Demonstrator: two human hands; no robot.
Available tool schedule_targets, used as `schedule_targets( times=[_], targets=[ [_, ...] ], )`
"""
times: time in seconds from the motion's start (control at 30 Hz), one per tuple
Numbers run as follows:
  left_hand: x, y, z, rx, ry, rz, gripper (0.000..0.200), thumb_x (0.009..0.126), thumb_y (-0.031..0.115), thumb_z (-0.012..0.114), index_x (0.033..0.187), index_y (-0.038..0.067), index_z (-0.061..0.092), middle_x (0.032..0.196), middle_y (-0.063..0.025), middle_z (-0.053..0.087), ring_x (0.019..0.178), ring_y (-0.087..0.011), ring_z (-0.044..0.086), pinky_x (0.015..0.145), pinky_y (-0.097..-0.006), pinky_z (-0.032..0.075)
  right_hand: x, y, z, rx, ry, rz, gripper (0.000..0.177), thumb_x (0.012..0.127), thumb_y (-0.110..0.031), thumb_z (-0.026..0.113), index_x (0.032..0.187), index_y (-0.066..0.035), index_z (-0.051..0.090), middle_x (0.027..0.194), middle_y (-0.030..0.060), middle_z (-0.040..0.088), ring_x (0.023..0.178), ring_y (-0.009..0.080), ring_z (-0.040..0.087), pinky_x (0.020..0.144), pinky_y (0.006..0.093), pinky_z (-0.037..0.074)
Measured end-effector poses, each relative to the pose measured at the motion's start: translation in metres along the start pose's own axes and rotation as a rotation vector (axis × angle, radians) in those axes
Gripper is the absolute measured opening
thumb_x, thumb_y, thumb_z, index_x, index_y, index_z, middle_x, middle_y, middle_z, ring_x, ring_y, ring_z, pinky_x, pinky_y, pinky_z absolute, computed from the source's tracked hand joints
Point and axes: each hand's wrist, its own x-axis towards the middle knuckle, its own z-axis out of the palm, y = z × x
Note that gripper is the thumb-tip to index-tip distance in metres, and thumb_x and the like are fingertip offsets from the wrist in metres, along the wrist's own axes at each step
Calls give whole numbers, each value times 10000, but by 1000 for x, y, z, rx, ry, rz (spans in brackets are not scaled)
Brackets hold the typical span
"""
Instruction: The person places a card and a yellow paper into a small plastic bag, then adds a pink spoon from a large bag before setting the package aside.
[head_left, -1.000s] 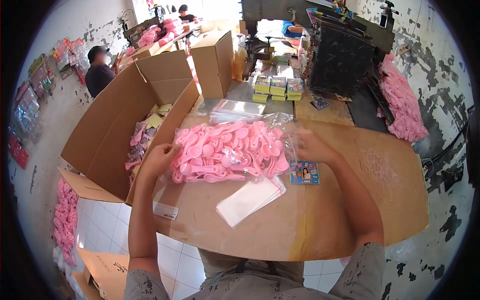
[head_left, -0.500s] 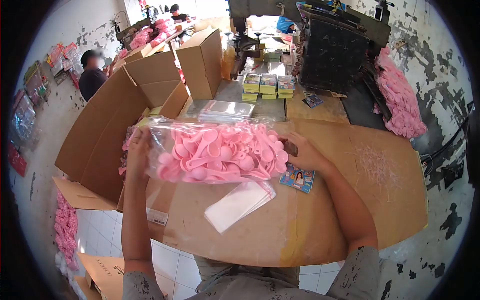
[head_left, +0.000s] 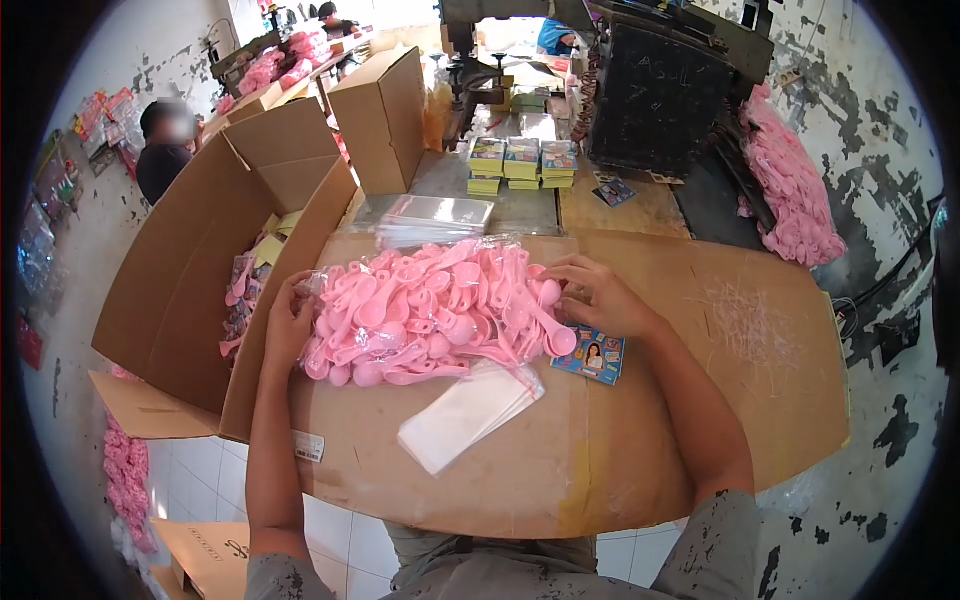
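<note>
Cardboard covers the counter (head_left: 620,440), and the open carton (head_left: 190,270) butts against its left edge. Half a second ago the bag of pink spoons (head_left: 430,310) hung lifted and tipped toward that carton. Now it lies flat on the counter again, just right of the carton's flap, with its spoons spread into a lower heap. It looks shaken level rather than dropped into the carton. At the end nearest the carton the left hand (head_left: 288,325) pinches the plastic, and the right hand (head_left: 600,297) curls its grip over the far end. The clear sleeves (head_left: 465,412) and a printed card (head_left: 590,357) lie farther from the carton.
</note>
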Motion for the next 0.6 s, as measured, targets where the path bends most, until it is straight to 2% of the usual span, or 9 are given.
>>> schedule_targets(
  times=[0.07, 0.13, 0.23, 0.33, 0.43, 0.53, 0.6],
  targets=[
    [1, -8, 0, -105, 14, -13, 395, 997, -37, 572, 1385, 32, 577, 974, 11, 560, 826, -64, 530, 713, -218, 459, 0, -4, -2, 104, 6, 77, 522, 845, -18, 730, 1357, -94, 658, 1228, 94, 658, 1043, 199, 676, 890, 350, 566],
    [0, -4, 0, -85, 14, -28, 401, 996, -43, 567, 1390, 36, 577, 986, 15, 550, 834, -63, 525, 720, -211, 455, -1, -9, -5, 201, -3, 135, 494, 848, -5, 725, 1334, -66, 662, 1186, 83, 672, 979, 170, 679, 846, 324, 564],
    [-2, 3, 1, -90, 13, -48, 409, 995, -48, 561, 1393, 40, 576, 985, 17, 543, 847, -58, 521, 730, -206, 454, 1, -8, -3, 11, 8, -4, 409, 842, -24, 754, 1245, -46, 683, 1133, 62, 676, 931, 152, 666, 826, 308, 555],
    [-3, 4, 0, -82, 15, -51, 411, 993, -47, 564, 1393, 45, 577, 988, 13, 546, 856, -59, 524, 737, -208, 458, 2, -11, -9, 75, -52, 118, 317, 826, -79, 807, 1120, -41, 694, 1111, 53, 667, 942, 146, 656, 846, 321, 549],
    [-2, 0, 2, -84, 21, -33, 412, 990, -47, 568, 1390, 50, 581, 993, 9, 553, 857, -62, 528, 739, -209, 461, 3, -8, -15, -38, -50, -86, 258, 825, -137, 848, 1009, -44, 692, 1069, 33, 653, 935, 133, 647, 828, 318, 541],
    [-1, -4, 2, -65, 25, -4, 416, 986, -49, 570, 1390, 51, 583, 993, 5, 561, 861, -64, 537, 748, -212, 468, -3, -25, -41, -7, -161, 123, 223, 821, -102, 846, 979, -49, 698, 1106, 39, 644, 928, 117, 631, 793, 294, 524],
    [-1, -4, 1, -56, 23, -5, 420, 983, -52, 569, 1391, 49, 584, 990, 3, 563, 866, -64, 543, 759, -214, 475, -7, -25, -63, 10, -134, 161, 197, 844, -112, 837, 972, -52, 701, 1114, 36, 643, 914, 105, 628, 782, 285, 518]
  ],
)
